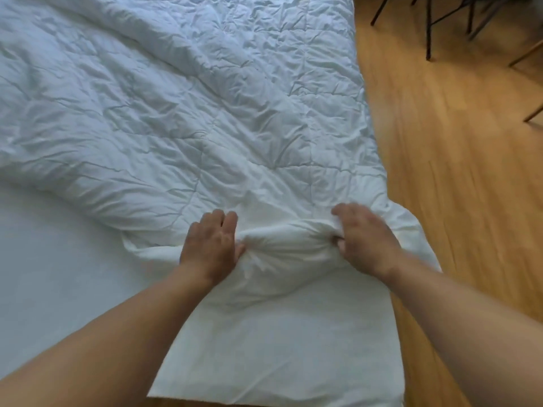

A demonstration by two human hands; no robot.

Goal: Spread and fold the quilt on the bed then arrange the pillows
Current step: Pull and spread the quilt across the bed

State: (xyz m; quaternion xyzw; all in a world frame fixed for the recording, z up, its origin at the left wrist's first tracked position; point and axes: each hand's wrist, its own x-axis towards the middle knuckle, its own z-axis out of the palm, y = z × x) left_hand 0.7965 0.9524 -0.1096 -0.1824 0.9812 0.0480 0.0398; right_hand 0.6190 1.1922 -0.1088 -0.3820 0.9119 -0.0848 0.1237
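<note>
A white, wrinkled quilt [182, 107] lies spread over most of the bed, reaching from the far left to the bed's right side. Its near corner is bunched into a thick roll between my hands. My left hand [210, 245] grips the left end of that bunched edge, fingers curled into the fabric. My right hand [364, 236] clutches the right end, close to the bed's right edge. A flap of the quilt hangs toward me below the hands. No pillows are in view.
The bare white sheet of the bed [58, 259] shows at the near left. A wooden floor [455, 171] runs along the right side. Dark chair legs [429, 27] stand on the floor at the far right.
</note>
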